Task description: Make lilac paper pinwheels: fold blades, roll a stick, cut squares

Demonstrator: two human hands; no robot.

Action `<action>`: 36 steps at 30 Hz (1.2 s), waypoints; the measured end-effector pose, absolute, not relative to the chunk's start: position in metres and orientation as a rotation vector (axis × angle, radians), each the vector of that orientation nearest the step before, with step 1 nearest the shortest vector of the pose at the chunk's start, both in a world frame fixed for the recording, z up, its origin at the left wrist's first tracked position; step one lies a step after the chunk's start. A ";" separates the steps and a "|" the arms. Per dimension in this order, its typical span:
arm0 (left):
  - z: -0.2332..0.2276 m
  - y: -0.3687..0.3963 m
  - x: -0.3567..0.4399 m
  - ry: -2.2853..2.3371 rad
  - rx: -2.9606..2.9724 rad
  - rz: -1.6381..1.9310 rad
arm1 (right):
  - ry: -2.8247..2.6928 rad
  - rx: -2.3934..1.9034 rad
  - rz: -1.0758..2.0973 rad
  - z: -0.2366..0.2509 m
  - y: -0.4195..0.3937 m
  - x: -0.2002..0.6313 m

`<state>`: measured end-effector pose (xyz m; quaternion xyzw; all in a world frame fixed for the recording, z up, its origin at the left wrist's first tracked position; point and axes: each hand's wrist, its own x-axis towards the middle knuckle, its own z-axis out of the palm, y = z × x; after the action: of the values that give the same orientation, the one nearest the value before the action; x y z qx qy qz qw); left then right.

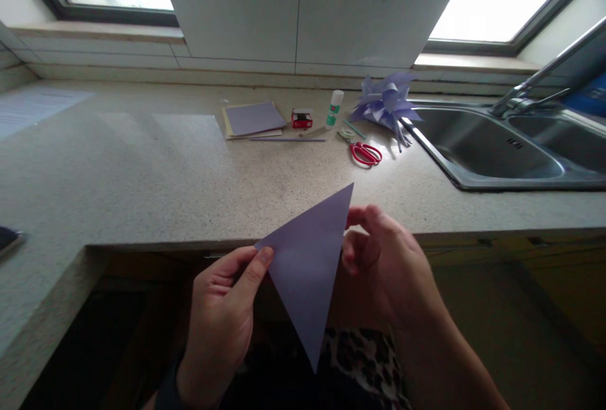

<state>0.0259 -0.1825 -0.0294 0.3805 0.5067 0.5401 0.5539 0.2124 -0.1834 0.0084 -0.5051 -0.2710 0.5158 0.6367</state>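
A lavender sheet of paper (312,258), folded into a triangle, is held up in front of the counter's front edge. My left hand (227,309) pinches its left corner, thumb on top. Beside the right edge is my right hand (386,265), its fingers loosely bent and slightly apart. The index fingertip reaches the paper's edge and may touch it from behind; the thumb is off the paper. One point of the triangle faces up toward the counter, another hangs down toward my lap.
On the speckled counter (156,189) lie stacked paper sheets (255,117), a thin lavender stick (288,139), a small red box (302,119), a glue stick (334,110) and red-handled scissors (365,153). A lavender paper pinwheel (386,103) rests beside the steel sink (487,144).
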 end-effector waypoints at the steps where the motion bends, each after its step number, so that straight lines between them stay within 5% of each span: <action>1: -0.029 -0.182 0.026 1.195 0.902 1.277 | -0.693 -1.192 1.254 0.005 -0.189 0.211; 36: -0.010 -0.175 0.040 1.040 0.660 1.479 | -0.672 -1.142 1.530 -0.014 -0.217 0.189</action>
<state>0.0405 -0.1751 -0.0101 0.2812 0.4435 0.6306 0.5714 0.1890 -0.2173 -0.0142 -0.4785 -0.2813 0.6409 0.5303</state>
